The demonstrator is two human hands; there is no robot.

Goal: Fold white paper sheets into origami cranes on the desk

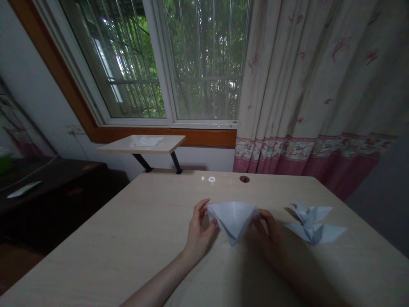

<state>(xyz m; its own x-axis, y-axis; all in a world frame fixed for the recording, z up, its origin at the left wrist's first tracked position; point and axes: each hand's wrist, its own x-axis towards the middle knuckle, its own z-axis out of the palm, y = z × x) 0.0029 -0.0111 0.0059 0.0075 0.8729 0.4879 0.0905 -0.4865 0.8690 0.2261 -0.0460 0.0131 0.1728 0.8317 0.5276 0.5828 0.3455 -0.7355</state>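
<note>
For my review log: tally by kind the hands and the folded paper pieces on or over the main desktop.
Left hand and right hand: 2
Held folded paper: 1
Winged paper figures, seemingly two close together: 2
Total: 5

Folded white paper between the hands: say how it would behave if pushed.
The folded white paper would probably slide easily, since thin sheet looks light. Its creases suggest some stiffness, though pressure could likely crush the pointed shape. With flat faces and corners, it seems unlikely to roll.
</note>
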